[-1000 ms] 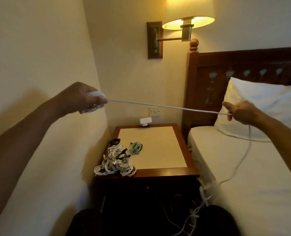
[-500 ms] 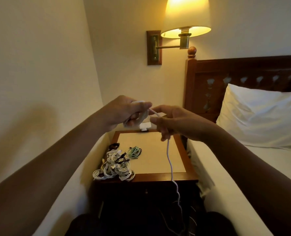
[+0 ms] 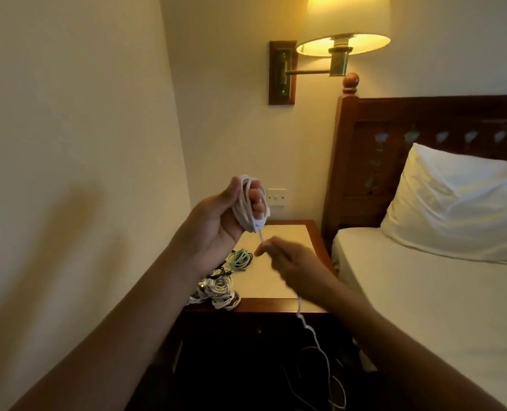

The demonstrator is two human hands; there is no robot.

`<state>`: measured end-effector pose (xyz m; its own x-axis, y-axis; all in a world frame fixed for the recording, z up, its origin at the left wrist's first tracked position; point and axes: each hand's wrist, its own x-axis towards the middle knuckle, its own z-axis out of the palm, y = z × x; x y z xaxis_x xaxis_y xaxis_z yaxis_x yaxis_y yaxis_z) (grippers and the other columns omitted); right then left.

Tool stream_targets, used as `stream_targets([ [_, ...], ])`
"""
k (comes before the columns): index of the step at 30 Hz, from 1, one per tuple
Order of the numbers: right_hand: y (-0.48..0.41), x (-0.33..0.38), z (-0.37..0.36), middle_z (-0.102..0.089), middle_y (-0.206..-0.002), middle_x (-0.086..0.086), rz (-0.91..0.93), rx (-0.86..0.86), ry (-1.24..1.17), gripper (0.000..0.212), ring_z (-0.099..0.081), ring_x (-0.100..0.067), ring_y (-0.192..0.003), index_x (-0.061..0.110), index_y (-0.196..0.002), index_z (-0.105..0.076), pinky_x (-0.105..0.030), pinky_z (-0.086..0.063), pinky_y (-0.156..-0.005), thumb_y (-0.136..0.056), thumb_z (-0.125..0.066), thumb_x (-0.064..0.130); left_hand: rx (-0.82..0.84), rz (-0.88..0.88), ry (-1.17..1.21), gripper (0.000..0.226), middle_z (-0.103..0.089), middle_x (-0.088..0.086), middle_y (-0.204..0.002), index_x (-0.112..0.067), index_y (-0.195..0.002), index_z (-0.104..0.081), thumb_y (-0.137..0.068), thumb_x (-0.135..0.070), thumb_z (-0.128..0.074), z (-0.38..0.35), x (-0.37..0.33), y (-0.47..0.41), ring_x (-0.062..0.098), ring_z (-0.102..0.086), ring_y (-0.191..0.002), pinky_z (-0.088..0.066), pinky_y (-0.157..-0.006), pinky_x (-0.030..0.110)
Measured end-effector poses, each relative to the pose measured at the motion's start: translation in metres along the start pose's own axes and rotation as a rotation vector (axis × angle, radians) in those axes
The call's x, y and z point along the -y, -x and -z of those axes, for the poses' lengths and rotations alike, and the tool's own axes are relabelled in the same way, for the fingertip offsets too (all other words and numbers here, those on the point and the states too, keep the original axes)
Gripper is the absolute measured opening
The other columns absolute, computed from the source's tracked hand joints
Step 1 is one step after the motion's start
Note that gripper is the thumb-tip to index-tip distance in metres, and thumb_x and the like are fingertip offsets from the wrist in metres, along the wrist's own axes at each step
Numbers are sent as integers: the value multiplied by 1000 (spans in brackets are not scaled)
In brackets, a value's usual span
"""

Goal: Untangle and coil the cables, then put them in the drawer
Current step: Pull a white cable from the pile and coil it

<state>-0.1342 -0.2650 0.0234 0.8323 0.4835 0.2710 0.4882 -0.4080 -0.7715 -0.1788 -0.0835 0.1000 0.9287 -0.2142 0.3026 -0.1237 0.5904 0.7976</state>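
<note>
My left hand [image 3: 219,215] is raised above the nightstand, its fingers wrapped in several loops of a white cable [image 3: 247,207]. A strand runs down from the loops to my right hand [image 3: 290,259], which pinches it just below; this hand is blurred. The cable's loose tail [image 3: 308,327] hangs on past the nightstand's front into the dark below. A pile of coiled white cables [image 3: 216,292] and a green coil [image 3: 240,258] lie at the nightstand's [image 3: 279,305] front left corner. The drawer front [image 3: 258,330] under the top is dark and looks closed.
A bed [image 3: 439,292] with a white pillow [image 3: 460,203] and wooden headboard [image 3: 379,137] stands right of the nightstand. A lit wall lamp [image 3: 344,28] hangs above. A wall switch [image 3: 276,197] sits behind my left hand. The wall runs close along the left.
A second ago the cable was stretched between hands held wide apart. The hands came together, my left hand turned palm up, and my right hand dropped below it along the strand.
</note>
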Motion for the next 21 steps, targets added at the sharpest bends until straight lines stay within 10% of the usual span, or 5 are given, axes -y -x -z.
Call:
stream_targets([
  [5,26,53,-12,-67,-75,4,86,138,282,27,-64,-12,-65,19,-105,-72,-34,-55,-65,-106,-53,37,-272,-180,-935,24,-76,3,-91,-9,-115,-65,-107,-27,-50,18,28,3,14,-73,-84,-55,-75,18],
  [9,17,77,20,-61,-65,9,85,203,348,23,-54,-1,-53,20,-88,-72,-11,-40,-50,-101,-63,37,-141,-64,-1203,39,-69,-5,-82,-23,-98,-64,-108,-48,-36,35,51,25,3,-64,-76,-50,-74,26],
  [14,-7,60,54,-74,-79,9,135,241,238,16,-68,-9,-75,24,-91,-80,-28,-55,-65,-88,-77,39,6,190,-864,55,-70,-3,-78,-30,-98,-73,-91,-75,-42,34,52,58,12,-65,-70,-53,-74,33],
  [21,5,-7,11,-60,-71,7,59,26,-264,28,-57,-17,-67,15,-104,-75,-39,-55,-67,-97,-59,36,-39,39,-232,40,-53,6,-66,-3,-103,-68,-104,-35,-44,32,40,69,18,-53,-58,-45,-62,29],
])
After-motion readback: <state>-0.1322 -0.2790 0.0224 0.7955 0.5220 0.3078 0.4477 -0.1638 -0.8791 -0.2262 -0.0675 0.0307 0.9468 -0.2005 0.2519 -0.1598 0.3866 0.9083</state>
